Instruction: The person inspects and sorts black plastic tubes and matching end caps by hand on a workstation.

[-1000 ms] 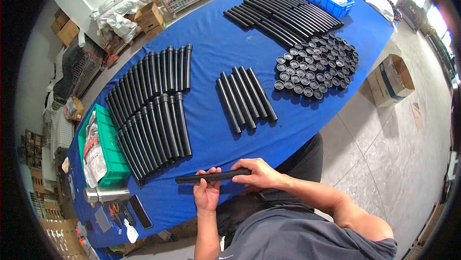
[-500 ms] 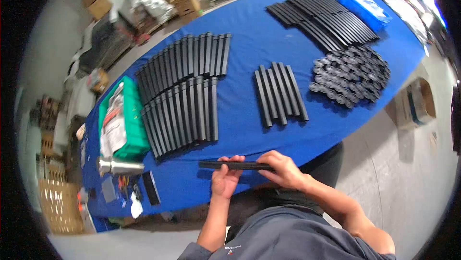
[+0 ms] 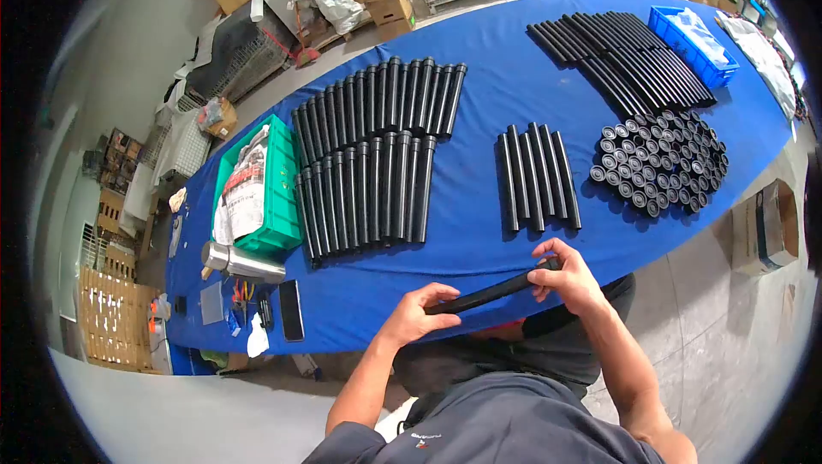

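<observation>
Black tube [image 3: 484, 295] held in both hands above the near edge of the counter [image 3: 488, 62]. The left hand [image 3: 415, 314] pinches the tube's left end, thumb below and fingers above; the right hand [image 3: 561, 276] pinches the opposite end between thumb and curled fingers, hiding its tip. Gripping both ends presumably steadies the tube and leaves its middle free. Long axis: roughly parallel to the near edge, the left end pointing toward the counter's near left corner, the right end obliquely toward its right-hand edge; any difference in height between the ends cannot be told.

Beyond the hands, a small set of plain tubes [image 3: 538, 177] lies crosswise to that axis, one end toward the near edge, probably so placed for easy reach. Collared tubes [image 3: 364, 194] form two ranks to the left, collars toward the far edge; round caps [image 3: 659, 164] cluster by the right-hand edge. The grouping seems meant to keep each kind separate.
</observation>
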A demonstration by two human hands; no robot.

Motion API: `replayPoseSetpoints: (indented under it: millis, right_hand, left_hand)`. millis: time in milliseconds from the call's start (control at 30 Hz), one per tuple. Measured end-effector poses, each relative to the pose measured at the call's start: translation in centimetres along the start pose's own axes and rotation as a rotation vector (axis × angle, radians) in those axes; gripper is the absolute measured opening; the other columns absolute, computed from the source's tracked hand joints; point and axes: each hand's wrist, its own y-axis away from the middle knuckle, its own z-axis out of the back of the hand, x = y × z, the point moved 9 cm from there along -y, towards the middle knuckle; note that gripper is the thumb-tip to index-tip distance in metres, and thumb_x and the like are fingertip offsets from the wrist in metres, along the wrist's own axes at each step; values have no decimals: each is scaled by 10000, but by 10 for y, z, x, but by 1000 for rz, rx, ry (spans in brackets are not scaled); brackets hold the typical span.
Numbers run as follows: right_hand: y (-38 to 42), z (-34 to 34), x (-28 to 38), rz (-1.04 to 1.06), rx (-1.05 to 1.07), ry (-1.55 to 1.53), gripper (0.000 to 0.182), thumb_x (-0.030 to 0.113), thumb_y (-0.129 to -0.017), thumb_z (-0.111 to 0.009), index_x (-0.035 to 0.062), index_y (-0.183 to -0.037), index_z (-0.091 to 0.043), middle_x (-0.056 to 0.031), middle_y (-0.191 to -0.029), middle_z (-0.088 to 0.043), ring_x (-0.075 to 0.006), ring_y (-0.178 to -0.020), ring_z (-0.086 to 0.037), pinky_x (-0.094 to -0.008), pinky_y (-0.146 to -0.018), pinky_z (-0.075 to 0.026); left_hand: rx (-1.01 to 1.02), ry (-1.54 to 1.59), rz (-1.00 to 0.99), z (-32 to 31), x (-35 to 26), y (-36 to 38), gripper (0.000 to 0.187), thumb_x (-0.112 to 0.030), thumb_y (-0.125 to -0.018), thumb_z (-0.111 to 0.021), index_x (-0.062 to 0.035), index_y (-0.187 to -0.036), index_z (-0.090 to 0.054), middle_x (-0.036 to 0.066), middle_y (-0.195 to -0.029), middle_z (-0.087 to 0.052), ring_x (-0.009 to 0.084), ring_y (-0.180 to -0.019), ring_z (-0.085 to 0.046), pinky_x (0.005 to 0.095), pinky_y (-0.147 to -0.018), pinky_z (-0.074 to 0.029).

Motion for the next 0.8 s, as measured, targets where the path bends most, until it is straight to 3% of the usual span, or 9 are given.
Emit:
replayPoseSetpoints:
  millis: [100,133,233,367,433,533,633,667,800]
  right_hand:
    - [-6,-7,16,17,15,12,434,42,-825,-790,-8,-1175,-537,-81,-835,-631,-161,-684,-662,-310,-591,-579]
    - [-8,-11,21,39,20,28,439,43,-825,-791,-10,-1178,-536,-80,-839,-632,-158,-690,-662,-311,-595,-578]
    - [-10,-14,22,111,-1,-13,424,45,-834,-793,-24,-1162,-533,-80,-852,-648,-149,-688,-660,-310,-604,-573]
    - [-14,-4,25,234,-61,-57,458,83,-896,-776,-38,-1250,-511,-92,-847,-684,-164,-700,-686,-297,-601,-574]
    - [4,15,32,437,-207,144,419,123,-910,-766,-21,-1239,-550,-101,-806,-694,-191,-677,-699,-315,-601,-566]
    - [26,34,32,639,-185,889,316,150,-917,-748,0,-1160,-613,-135,-769,-687,-248,-665,-706,-358,-600,-557]
    - [20,59,24,656,-300,1013,237,143,-908,-738,12,-1085,-651,-158,-740,-665,-299,-669,-695,-397,-603,-545]
    - [18,61,25,682,-333,1018,229,126,-904,-733,19,-1088,-648,-146,-738,-667,-306,-667,-689,-404,-601,-543]
    - [18,63,27,643,-332,962,221,107,-911,-720,23,-1102,-645,-123,-751,-677,-291,-675,-689,-393,-612,-539]
  left_hand:
    - [112,-406,131,-24,-32,-10,525,-232,-803,-876,-34,-1235,-654,82,-1023,-715,118,-882,-659,293,-765,-541]
    - [122,-429,79,-35,-41,-15,501,-240,-817,-865,-41,-1227,-657,66,-940,-707,109,-779,-617,289,-704,-516]
    - [43,-429,-141,-53,-52,-29,468,-218,-831,-847,-32,-1216,-659,58,-894,-692,109,-727,-590,289,-671,-510]
    - [-44,-412,-177,-53,-49,-42,431,-180,-825,-825,-10,-1184,-657,36,-861,-667,102,-714,-582,281,-663,-510]
    - [-128,-499,-238,-39,-81,-59,396,-172,-833,-805,-7,-1163,-660,28,-854,-664,97,-719,-587,284,-660,-513]
    - [-306,-645,-407,-2,-122,-100,342,-160,-806,-784,-2,-1089,-673,85,-866,-648,167,-690,-619,320,-631,-516]
    - [-417,-790,-516,29,-136,-165,348,-195,-817,-762,6,-1084,-666,111,-857,-635,211,-704,-621,356,-638,-512]
    - [-436,-803,-462,36,-137,-190,329,-184,-824,-740,18,-1068,-653,168,-907,-654,321,-804,-668,420,-723,-542]
    - [-411,-997,-316,60,-123,-291,395,-272,-834,-669,34,-1080,-633,244,-1054,-669,423,-985,-665,510,-857,-529]
